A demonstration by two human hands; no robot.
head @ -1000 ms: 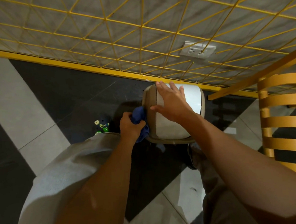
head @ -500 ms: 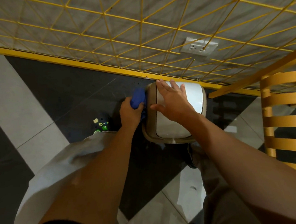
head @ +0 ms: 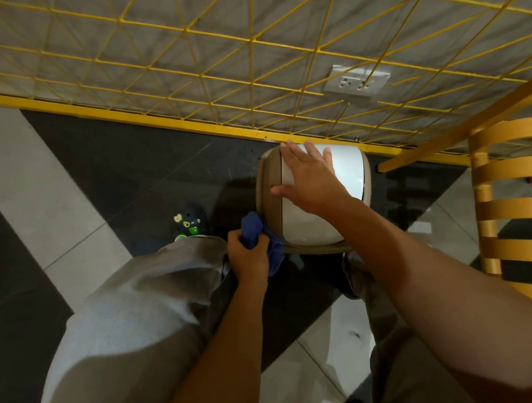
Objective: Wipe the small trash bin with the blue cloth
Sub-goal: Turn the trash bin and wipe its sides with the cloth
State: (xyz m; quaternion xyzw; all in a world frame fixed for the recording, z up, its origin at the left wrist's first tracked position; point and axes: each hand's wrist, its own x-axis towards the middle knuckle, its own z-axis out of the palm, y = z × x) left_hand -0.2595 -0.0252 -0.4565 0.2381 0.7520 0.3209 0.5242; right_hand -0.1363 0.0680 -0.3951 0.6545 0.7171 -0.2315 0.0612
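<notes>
To the left of the small trash bin [head: 311, 198], on the dark floor tile, sits my clog [head: 188, 222] with its green charms, just clear of the bin's base. My trouser knee [head: 133, 305] fills the space below it.

Next comes my left hand [head: 246, 254], fisted tight around the bunched blue cloth [head: 257, 236]. The cloth presses against the bin's near-left corner, low on the tan side wall, with a tail of it hanging below my knuckles. I judge I am mid-stroke along that side.

The bin itself stands on the black tile, its far edge close against the yellow baseboard [head: 158, 120] of the wire-grid wall. My right hand [head: 307, 179] lies flat and spread wide on the white swing lid [head: 344, 170], fingers toward the far edge, holding nothing, only bracing.

Here is what worries me. That lid looks like a swinging flap; if I lean too hard, it could tip inward and my palm would drop, letting the bin rock. If I push the cloth sideways harder than my bracing hand resists, the light bin may skid right, toward the wooden chair [head: 516, 196]. The loose tail of cloth could drag the floor and pick up grit. The wall side stays hard to reach unless I turn the bin.
</notes>
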